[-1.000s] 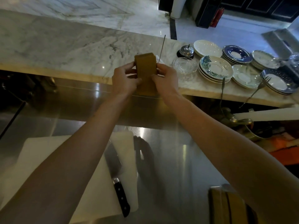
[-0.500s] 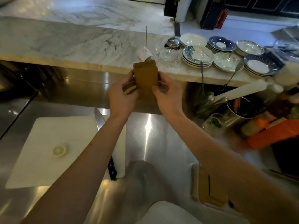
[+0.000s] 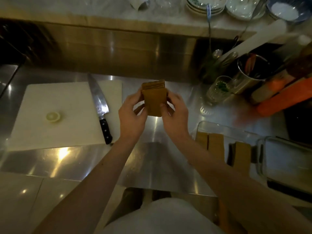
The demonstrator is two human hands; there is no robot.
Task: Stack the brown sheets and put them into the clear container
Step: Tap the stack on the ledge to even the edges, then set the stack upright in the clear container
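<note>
Both hands, left hand point(image 3: 131, 115) and right hand point(image 3: 174, 114), pinch a stack of brown sheets point(image 3: 154, 98) between them above the worktop point(image 3: 152, 159). Sheets look thin, light, prone to fanning; best gripped along long edges. Clear container point(image 3: 224, 130) sits right of the hands, holding more sheets.

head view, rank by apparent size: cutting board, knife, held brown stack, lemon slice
1. cutting board
2. knife
3. brown stack, held above the counter between left hand and right hand, so nearer the camera; rank against the knife unsure
4. lemon slice
</note>
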